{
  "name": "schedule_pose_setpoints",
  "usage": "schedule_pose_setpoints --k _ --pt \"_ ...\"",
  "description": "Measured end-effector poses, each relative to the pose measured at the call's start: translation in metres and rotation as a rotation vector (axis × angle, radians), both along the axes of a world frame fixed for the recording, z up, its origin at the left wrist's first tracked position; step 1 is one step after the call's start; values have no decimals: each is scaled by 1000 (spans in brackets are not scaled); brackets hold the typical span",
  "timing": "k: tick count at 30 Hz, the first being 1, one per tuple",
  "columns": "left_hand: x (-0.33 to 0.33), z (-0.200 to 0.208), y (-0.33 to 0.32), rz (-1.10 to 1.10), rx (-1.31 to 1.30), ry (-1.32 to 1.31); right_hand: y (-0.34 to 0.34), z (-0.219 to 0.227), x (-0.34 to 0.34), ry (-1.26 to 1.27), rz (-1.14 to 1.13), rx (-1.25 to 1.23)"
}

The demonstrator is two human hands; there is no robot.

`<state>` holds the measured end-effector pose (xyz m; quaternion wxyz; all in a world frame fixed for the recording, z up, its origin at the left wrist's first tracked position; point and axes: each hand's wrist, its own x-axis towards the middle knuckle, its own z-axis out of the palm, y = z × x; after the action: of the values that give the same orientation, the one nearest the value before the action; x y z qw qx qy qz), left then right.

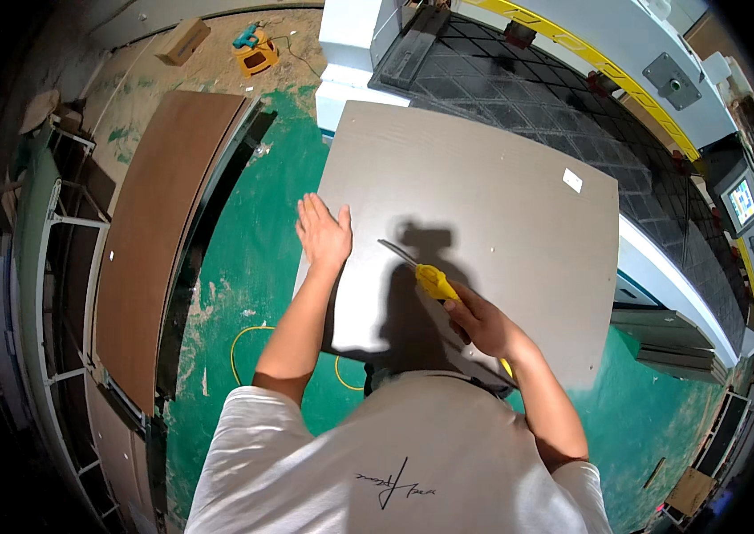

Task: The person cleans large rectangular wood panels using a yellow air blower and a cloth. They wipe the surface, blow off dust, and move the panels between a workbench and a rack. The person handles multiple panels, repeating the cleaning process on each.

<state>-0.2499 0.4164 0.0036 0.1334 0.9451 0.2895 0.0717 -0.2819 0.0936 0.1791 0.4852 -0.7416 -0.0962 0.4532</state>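
A large grey-beige panel lies in front of me, its near edge close to my waist. My left hand rests at the panel's left edge, fingers stretched out and holding nothing. In my right hand is a yellow air blow gun, with fingers wrapped round its handle. Its thin metal nozzle points up and left over the panel, and I cannot tell if the tip touches. A small white label sits near the panel's far right corner. My shadow falls across the middle.
A large machine with a dark slatted bed, a yellow strip and a screen stands far right. Brown panels lie on a rack at left. A yellow hose curves on the green floor. Stacked boards sit at right.
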Motion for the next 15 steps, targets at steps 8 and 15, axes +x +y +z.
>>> schedule_pose_setpoints --k 8,15 --pt "197 -13 18 -12 0 46 -45 -6 53 24 -208 -36" --pt "283 -4 -14 -142 33 149 -80 -15 74 88 -380 82"
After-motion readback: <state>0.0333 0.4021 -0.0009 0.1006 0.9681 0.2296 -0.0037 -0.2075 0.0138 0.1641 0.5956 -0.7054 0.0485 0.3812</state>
